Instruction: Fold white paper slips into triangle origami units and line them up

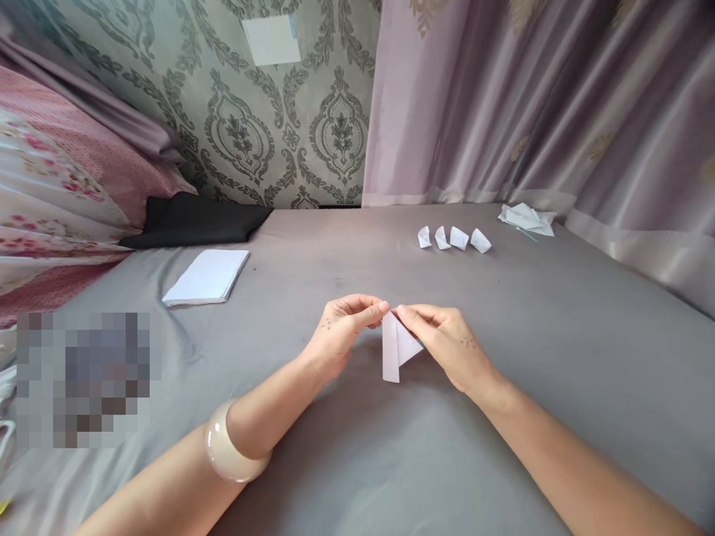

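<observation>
A partly folded sheet of white paper [392,350] hangs between my hands, above the grey cloth surface [357,461]. It has a long narrow strip on the left and a pointed triangular flap on the right. My left hand [349,327] pinches its top edge between thumb and fingers, a pale bangle [234,447] round that forearm. Close beside it, my right hand [444,339] pinches the upper right edge of the same paper. The fingertips of both hands nearly meet at the top of the paper. Some fingers are hidden behind the thumbs.
Several small folded paper pieces [459,238] stand in a row farther back. Behind them to the right lies a loose paper pile [526,217] with a thin green stick. At left are a white paper stack [206,275] and black folded cloth [195,219]. Curtains [474,104] border the back.
</observation>
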`<state>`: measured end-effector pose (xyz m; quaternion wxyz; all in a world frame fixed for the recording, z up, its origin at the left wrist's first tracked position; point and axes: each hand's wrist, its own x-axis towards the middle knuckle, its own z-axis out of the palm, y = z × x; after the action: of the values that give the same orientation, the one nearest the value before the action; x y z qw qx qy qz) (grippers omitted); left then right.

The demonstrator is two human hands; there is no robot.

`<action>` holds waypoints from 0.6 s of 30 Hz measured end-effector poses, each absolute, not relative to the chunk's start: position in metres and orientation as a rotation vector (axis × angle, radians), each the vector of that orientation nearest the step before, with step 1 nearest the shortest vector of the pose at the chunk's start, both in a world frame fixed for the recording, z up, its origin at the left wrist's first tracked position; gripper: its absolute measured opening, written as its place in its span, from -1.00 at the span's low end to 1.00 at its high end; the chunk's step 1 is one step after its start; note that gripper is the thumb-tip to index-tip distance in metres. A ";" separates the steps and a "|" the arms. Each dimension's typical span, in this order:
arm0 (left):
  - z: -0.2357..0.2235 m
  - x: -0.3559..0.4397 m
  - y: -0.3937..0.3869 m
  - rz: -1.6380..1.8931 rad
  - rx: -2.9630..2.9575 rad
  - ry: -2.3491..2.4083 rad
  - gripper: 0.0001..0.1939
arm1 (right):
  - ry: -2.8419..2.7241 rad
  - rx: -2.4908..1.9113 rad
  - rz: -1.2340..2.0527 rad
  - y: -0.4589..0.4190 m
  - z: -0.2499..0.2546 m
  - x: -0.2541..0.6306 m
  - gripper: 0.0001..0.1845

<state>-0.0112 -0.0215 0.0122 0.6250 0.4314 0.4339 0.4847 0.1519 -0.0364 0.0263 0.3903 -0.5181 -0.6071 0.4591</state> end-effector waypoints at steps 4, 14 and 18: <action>0.013 -0.009 -0.023 1.123 1.064 0.991 -0.81 | -1.446 -1.255 1.395 -0.035 0.028 0.152 -0.64; 0.011 -0.006 -0.024 1.100 1.162 1.081 -0.78 | -1.348 -1.262 1.458 -0.031 0.025 0.152 -0.74; 0.011 -0.004 -0.025 1.118 1.169 1.120 -0.78 | -1.293 -1.268 1.516 -0.032 0.022 0.151 -0.71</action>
<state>-0.0040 -0.0247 0.0108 0.5538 0.4947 0.4739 0.4732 0.1509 -0.0316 0.0220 0.3801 -0.4966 -0.5066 0.5936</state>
